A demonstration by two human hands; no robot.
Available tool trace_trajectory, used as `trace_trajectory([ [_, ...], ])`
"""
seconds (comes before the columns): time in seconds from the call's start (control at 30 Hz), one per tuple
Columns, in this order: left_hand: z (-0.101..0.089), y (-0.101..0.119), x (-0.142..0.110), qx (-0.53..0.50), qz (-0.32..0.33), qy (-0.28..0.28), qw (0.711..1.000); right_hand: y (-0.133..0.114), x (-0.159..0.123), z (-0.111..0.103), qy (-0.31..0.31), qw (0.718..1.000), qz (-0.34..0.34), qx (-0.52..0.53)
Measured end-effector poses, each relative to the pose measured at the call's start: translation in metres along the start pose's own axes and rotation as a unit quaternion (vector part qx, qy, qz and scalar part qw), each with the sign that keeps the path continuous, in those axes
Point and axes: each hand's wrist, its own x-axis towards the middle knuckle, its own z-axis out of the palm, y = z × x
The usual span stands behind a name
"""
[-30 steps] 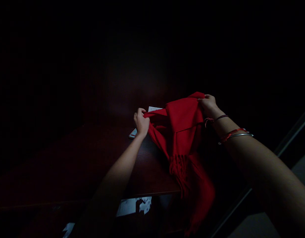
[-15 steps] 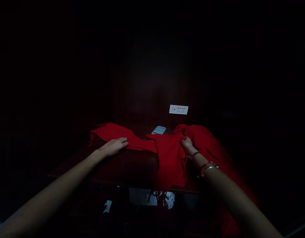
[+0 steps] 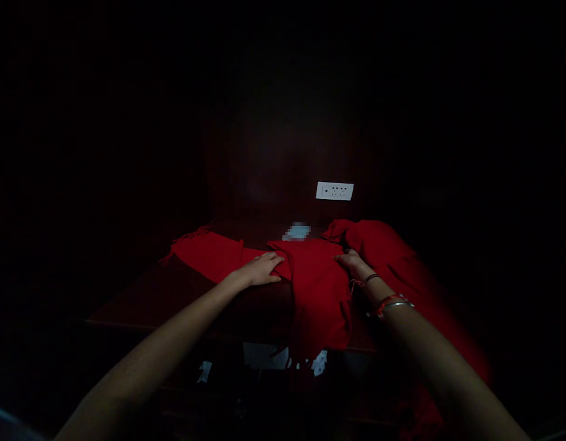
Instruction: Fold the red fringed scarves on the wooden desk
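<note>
A red fringed scarf (image 3: 317, 288) lies on a dark table, bent in the middle. One end stretches left with its fringe on the tabletop, and the other hangs over the front edge. My left hand (image 3: 263, 268) rests on the scarf's left part close to the bend, fingers stretched out and a little apart. At the right edge of the hanging part, my right hand (image 3: 353, 262) has its fingers closed on the cloth; the fingertips are partly hidden. Bracelets circle the right wrist.
More red cloth (image 3: 379, 242) is heaped on the right and drapes down beside my right arm. A phone (image 3: 299, 231), blurred out, lies behind the scarf. A white socket plate (image 3: 334, 191) is on the back wall. Pale papers (image 3: 264, 355) show below the table edge (image 3: 127, 323).
My left hand has slid right along the scarf toward the bend, and its fingers have spread. My right hand stays at the cloth's right edge. The view has tilted slightly.
</note>
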Motion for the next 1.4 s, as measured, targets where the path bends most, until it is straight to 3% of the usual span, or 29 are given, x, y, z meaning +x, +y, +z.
trace_trajectory([
  [0.1, 0.016, 0.008, -0.006, 0.022, 0.064, -0.014, 0.998, -0.007, 0.001, -0.001, 0.067, 0.996, -0.063, 0.012],
  [0.2, 0.016, 0.017, -0.023, 0.028, 0.127, 0.004, 0.991, -0.010, -0.004, -0.001, 0.146, 0.981, -0.124, -0.033],
  [0.27, 0.010, 0.025, -0.031, -0.009, 0.151, -0.005, 0.988, -0.010, -0.011, 0.000, 0.111, 0.981, -0.063, -0.144],
  [0.33, 0.004, 0.030, -0.032, -0.074, 0.169, -0.037, 0.982, -0.012, -0.021, 0.000, 0.032, 0.968, 0.014, -0.248],
  [0.37, 0.001, 0.030, -0.030, -0.107, 0.168, -0.052, 0.978, -0.015, -0.027, -0.001, 0.003, 0.958, 0.020, -0.287],
  [0.43, -0.001, 0.027, -0.021, -0.153, 0.138, -0.034, 0.978, -0.024, -0.041, -0.003, -0.002, 0.939, -0.054, -0.341],
  [0.5, 0.003, 0.024, -0.010, -0.155, 0.089, 0.030, 0.984, -0.036, -0.057, -0.005, 0.000, 0.913, -0.176, -0.369],
  [0.57, 0.013, 0.022, 0.000, -0.123, 0.060, 0.054, 0.989, -0.047, -0.074, -0.001, -0.051, 0.894, -0.238, -0.375],
  [0.67, 0.032, 0.024, 0.007, -0.088, 0.022, -0.009, 0.996, -0.060, -0.096, 0.018, -0.129, 0.886, -0.204, -0.395],
  [0.77, 0.042, 0.025, 0.005, -0.091, -0.028, -0.039, 0.995, -0.067, -0.101, 0.039, -0.141, 0.875, -0.175, -0.430],
  [0.87, 0.041, 0.023, -0.001, -0.089, -0.057, -0.072, 0.992, -0.072, -0.082, 0.035, -0.130, 0.892, -0.144, -0.408],
  [1.0, 0.032, 0.026, -0.004, -0.064, -0.056, -0.104, 0.991, -0.071, -0.039, -0.008, -0.034, 0.962, -0.055, -0.266],
  [1.13, 0.025, 0.041, -0.001, -0.062, 0.053, -0.129, 0.988, -0.063, -0.021, -0.034, 0.018, 0.986, -0.064, -0.152],
  [1.2, 0.022, 0.046, -0.003, -0.070, 0.086, -0.160, 0.981, -0.060, -0.025, -0.031, -0.004, 0.983, -0.091, -0.163],
  [1.3, 0.016, 0.040, -0.011, -0.090, 0.070, -0.184, 0.976, -0.062, -0.039, -0.014, -0.042, 0.974, -0.114, -0.190],
  [1.4, 0.007, 0.023, -0.018, -0.122, 0.092, -0.135, 0.979, -0.064, -0.055, 0.009, -0.099, 0.960, -0.151, -0.214],
])
